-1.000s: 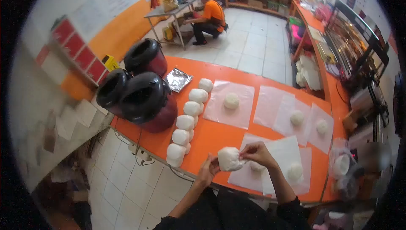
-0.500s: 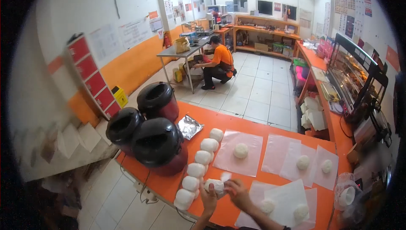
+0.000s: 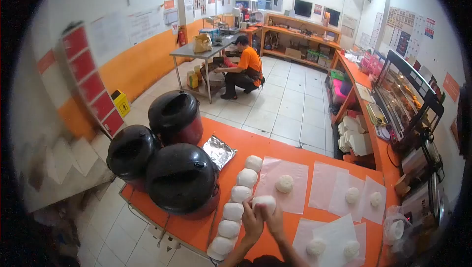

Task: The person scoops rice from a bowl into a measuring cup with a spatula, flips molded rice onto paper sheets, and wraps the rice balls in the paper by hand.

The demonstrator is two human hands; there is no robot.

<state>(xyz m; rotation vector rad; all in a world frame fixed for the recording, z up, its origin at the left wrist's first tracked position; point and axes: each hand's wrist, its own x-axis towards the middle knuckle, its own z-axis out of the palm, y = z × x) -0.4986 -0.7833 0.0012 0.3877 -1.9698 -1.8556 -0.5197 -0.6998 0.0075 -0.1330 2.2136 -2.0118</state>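
Note:
My left hand (image 3: 252, 224) and my right hand (image 3: 273, 222) are close together over the orange table (image 3: 236, 141), both closed on a white paper-wrapped rice bundle (image 3: 264, 202). The bundle is held up, with its lower part hidden by my fingers. To the left runs a row of similar white bundles (image 3: 233, 212). Just beyond my hands, a pale round rice mound (image 3: 284, 184) rests on a square paper sheet (image 3: 265, 171). Further right, another mound (image 3: 352, 195) lies on overlapping sheets. Nearer me, a mound (image 3: 316, 247) sits on more paper.
Three dark red pots with black lids (image 3: 182, 174) stand at the table's left, beside a piece of foil (image 3: 219, 152). A person in an orange shirt (image 3: 250, 63) squats by a metal table (image 3: 189, 51). A glass food display (image 3: 400, 95) stands on the right counter.
My hands have come together around the bundle and lifted it away from the row. The loose paper end my right hand was handling is now folded in or hidden. The camera view has shifted.

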